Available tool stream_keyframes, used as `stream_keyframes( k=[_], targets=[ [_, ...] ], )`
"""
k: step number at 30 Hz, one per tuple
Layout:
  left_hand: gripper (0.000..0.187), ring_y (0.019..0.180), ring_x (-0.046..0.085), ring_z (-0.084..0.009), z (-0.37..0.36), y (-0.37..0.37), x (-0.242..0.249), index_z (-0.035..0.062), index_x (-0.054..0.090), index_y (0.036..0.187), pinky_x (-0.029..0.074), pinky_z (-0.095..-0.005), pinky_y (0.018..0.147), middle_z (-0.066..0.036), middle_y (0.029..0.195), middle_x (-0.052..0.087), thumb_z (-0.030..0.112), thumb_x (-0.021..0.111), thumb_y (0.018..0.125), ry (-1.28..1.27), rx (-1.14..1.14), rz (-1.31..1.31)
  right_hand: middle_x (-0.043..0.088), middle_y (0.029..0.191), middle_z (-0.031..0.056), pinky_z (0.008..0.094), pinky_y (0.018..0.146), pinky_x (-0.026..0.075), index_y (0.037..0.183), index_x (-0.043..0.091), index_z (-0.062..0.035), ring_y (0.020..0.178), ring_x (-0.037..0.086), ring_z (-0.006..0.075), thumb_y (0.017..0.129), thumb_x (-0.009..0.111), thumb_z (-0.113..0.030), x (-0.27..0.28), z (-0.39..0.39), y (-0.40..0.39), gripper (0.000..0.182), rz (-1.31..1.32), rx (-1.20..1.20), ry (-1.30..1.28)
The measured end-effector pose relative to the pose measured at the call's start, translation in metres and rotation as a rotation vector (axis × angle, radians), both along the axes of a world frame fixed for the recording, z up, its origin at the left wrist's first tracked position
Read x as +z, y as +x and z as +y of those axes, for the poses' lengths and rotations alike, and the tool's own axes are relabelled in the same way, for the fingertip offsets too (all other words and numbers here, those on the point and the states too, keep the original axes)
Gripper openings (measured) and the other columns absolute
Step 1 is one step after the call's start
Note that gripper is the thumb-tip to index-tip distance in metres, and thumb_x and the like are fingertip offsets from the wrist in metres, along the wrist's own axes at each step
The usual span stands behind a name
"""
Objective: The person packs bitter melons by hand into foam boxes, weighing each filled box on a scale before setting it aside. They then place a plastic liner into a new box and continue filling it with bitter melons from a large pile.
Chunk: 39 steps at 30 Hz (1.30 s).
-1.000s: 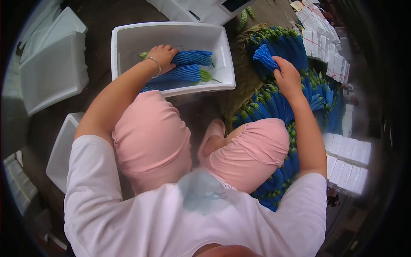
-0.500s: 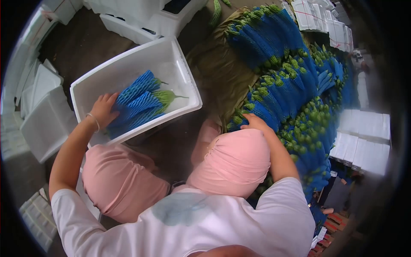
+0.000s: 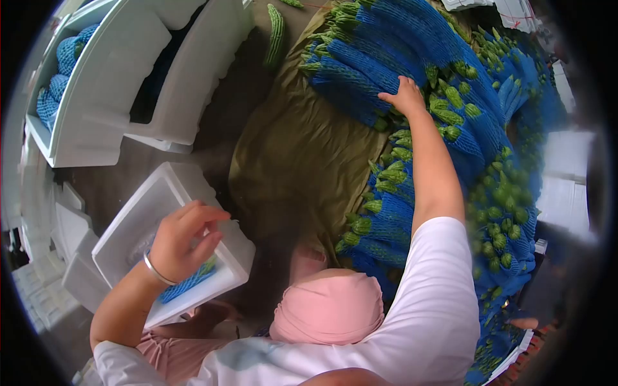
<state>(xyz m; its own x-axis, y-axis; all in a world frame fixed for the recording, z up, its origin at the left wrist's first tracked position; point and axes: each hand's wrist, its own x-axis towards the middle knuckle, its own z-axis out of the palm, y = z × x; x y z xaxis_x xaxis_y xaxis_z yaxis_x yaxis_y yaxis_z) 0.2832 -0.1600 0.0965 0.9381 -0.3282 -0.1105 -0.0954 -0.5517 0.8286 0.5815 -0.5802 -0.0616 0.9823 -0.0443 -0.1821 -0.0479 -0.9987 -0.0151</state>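
Note:
Green bitter melons in blue mesh sleeves (image 3: 367, 67) lie in a long, dense heap on the right. My right hand (image 3: 407, 98) is stretched out over the upper part of this heap, fingers apart, at the sleeved melons. Above the near side of a white foam box (image 3: 233, 257) is my left hand (image 3: 185, 241), its fingers curled and partly apart, with nothing visible in them. Inside that box a blue-sleeved melon (image 3: 187, 283) shows below my left hand, partly hidden by it.
An olive cloth (image 3: 290, 154) spreads under the heap's left side. A loose bitter melon (image 3: 275, 35) lies on the floor. At the upper left stand white foam boxes (image 3: 103, 83), one holding blue-sleeved items. White boxes (image 3: 566, 174) are stacked at right.
My right hand has moved up and away along the heap. My left hand has left the sleeved melons and risen over the box. The view has shifted, showing more boxes at upper left.

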Motion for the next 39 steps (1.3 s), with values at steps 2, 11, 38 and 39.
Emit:
stream_keyframes(
  k=[2, 11, 38, 39],
  targets=[
    [0.025, 0.068, 0.054, -0.0152, -0.056, 0.053, -0.012, 0.0008, 0.060, 0.106, 0.045, -0.0245, 0.063, -0.008, 0.084, 0.055, -0.001, 0.059, 0.081, -0.111, -0.147, 0.127, 0.043, 0.136, 0.0172, 0.0421, 0.106, 0.035, 0.136, 0.039, -0.0025, 0.130, 0.037, 0.0322, 0.066, 0.076, -0.059, -0.009, -0.002, 0.012, 0.097, 0.066, -0.025, -0.053],
    [0.062, 0.101, 0.052, -0.0135, -0.193, 0.193, -0.213, 0.0115, 0.043, 0.135, 0.043, -0.0352, 0.090, -0.004, 0.119, 0.055, 0.046, 0.063, 0.086, -0.820, 0.589, 0.879, 0.046, 0.129, 0.0150, 0.0425, 0.103, 0.034, 0.120, 0.056, -0.0054, 0.124, 0.040, 0.0332, 0.058, 0.078, -0.060, -0.017, 0.008, -0.012, 0.086, 0.043, 0.132, -0.010],
    [0.052, 0.110, 0.052, -0.0252, -0.192, 0.119, -0.312, 0.0121, 0.049, 0.126, 0.037, -0.0444, 0.101, -0.005, 0.120, 0.056, 0.042, 0.065, 0.086, -1.539, 0.831, 0.880, 0.054, 0.112, 0.0097, 0.0312, 0.090, 0.039, 0.113, 0.055, -0.0033, 0.101, 0.052, 0.0209, 0.066, 0.077, -0.058, -0.115, 0.008, -0.015, 0.075, 0.523, 0.035, 0.790],
    [0.052, 0.110, 0.052, -0.0252, -0.191, 0.120, -0.311, 0.0121, 0.049, 0.126, 0.037, -0.0444, 0.101, -0.005, 0.120, 0.056, 0.042, 0.065, 0.086, -1.538, 0.838, 0.882, 0.054, 0.112, 0.0097, 0.0312, 0.090, 0.039, 0.113, 0.055, -0.0033, 0.101, 0.052, 0.0209, 0.066, 0.077, -0.058, -0.121, 0.009, -0.017, 0.075, 0.529, 0.036, 0.790]
  ],
)
